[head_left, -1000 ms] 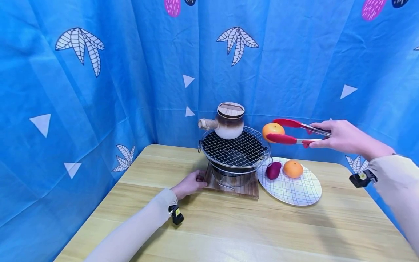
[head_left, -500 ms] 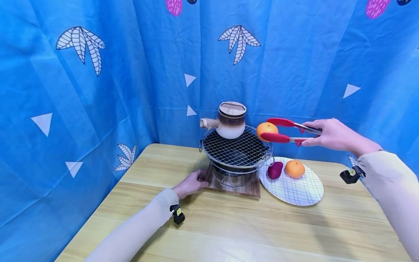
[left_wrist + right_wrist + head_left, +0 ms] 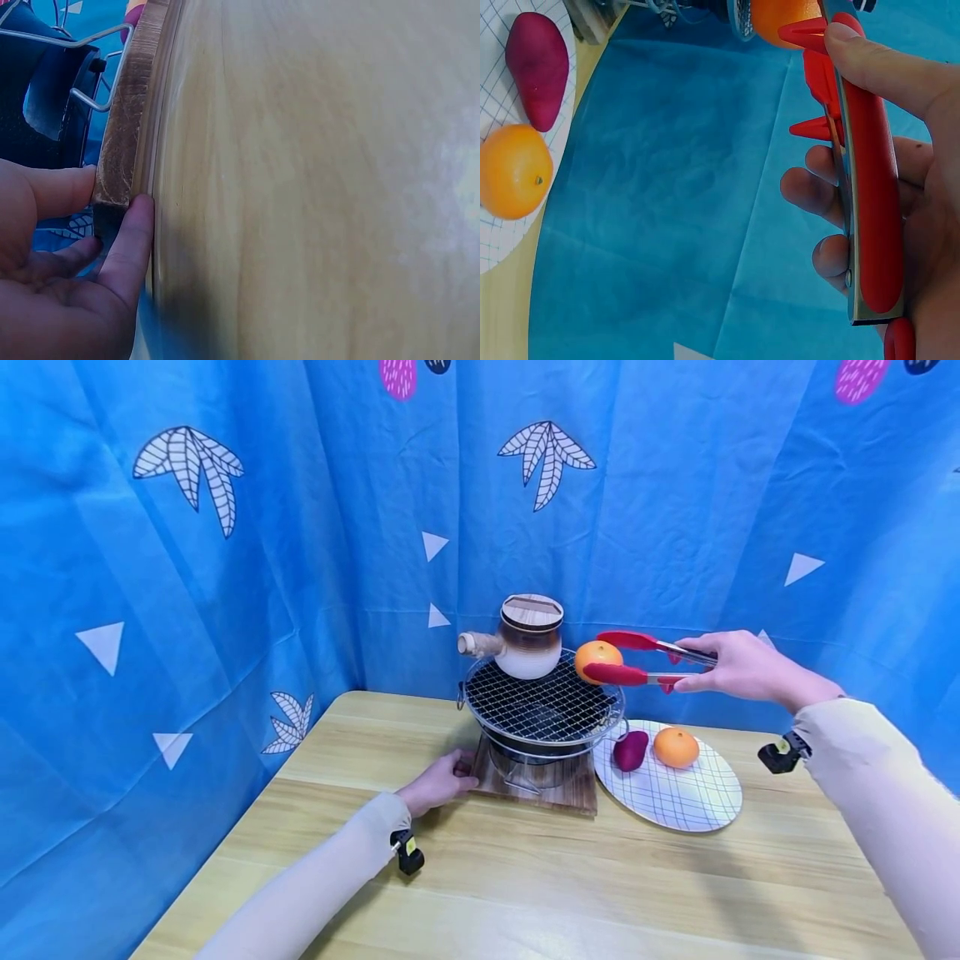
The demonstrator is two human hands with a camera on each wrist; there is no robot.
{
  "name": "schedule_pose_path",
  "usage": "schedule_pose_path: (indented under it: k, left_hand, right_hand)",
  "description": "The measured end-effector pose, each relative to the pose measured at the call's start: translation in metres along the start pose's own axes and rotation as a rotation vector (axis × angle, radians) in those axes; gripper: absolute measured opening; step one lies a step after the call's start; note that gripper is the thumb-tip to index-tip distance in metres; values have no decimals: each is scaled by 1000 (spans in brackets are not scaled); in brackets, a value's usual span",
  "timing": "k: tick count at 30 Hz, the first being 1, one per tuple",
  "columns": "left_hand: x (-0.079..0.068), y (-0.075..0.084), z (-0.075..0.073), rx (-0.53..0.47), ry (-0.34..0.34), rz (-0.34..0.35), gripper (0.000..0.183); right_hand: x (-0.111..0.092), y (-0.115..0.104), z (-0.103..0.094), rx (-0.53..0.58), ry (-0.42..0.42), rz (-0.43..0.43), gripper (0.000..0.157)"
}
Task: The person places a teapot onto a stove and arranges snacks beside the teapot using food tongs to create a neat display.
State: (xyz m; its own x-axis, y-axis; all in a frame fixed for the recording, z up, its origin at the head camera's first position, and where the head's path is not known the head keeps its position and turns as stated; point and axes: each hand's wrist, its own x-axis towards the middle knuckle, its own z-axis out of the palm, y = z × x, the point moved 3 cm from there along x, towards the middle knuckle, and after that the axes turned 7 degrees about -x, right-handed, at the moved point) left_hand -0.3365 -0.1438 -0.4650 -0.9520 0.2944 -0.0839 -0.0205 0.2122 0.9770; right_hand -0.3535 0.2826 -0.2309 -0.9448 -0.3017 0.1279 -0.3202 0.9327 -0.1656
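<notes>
My right hand (image 3: pixel 742 667) grips red-tipped metal tongs (image 3: pixel 877 195), whose ends clasp an orange (image 3: pixel 597 661) over the right rear part of the round grill rack (image 3: pixel 540 710). Whether the orange touches the mesh I cannot tell. On the rack's back left stands a brown-and-white pot (image 3: pixel 529 656) with a wooden lid and a side handle. My left hand (image 3: pixel 437 782) pinches the left corner of the dark wooden board (image 3: pixel 124 127) under the stove, thumb on top and a finger at its lower edge.
Right of the stove, a white checked plate (image 3: pixel 697 806) bears a purple sweet potato (image 3: pixel 630 750) and a second orange (image 3: pixel 676 747). The plate sits close to the board on the wooden table (image 3: pixel 525 885). A blue curtain (image 3: pixel 660 527) hangs right behind the stove.
My right hand has moved left with the tongs, bringing the clasped orange from beside the rack's right rim to over the mesh. The left hand stays at the board.
</notes>
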Motion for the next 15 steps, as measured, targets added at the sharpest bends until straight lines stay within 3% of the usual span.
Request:
schedule_pose_path:
  k: [15]
  left_hand:
    - [0, 1, 0, 12, -1, 6, 57]
  right_hand:
    - [8, -4, 4, 10, -19, 4, 90]
